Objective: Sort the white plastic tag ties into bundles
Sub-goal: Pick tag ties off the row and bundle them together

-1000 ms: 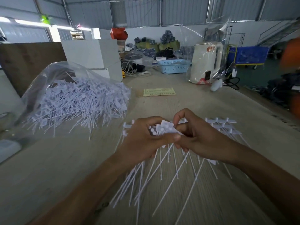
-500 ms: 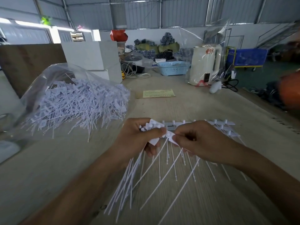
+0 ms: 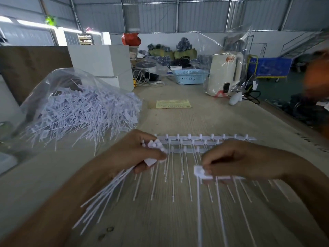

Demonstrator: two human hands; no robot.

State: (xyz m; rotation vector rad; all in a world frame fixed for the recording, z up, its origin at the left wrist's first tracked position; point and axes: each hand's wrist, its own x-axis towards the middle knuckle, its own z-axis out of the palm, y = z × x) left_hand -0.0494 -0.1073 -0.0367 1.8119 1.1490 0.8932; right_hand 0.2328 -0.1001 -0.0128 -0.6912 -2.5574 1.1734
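Note:
My left hand [image 3: 135, 154] grips a bundle of white tag ties [image 3: 106, 191] by their heads, with the thin tails fanning down to the left. To its right, my right hand [image 3: 236, 159] pinches the head end of a joined strip of ties [image 3: 202, 172], whose tails hang toward me. Beyond both hands, several more strips of ties [image 3: 204, 139] lie in rows on the wooden table [image 3: 178, 122]. A large heap of loose ties [image 3: 83, 113] spills from a clear plastic bag at the left.
White boxes [image 3: 101, 59] stand behind the bag. Farther back are a yellow paper slip [image 3: 173, 104], a blue basket [image 3: 189, 76] and a white appliance wrapped in plastic [image 3: 223, 75]. A blurred orange shape [image 3: 317, 77] sits at the right edge.
My hands have moved apart. The right hand has left the bundle and now pinches a separate strip to the right, while the left keeps its bundle. The rows behind are now uncovered.

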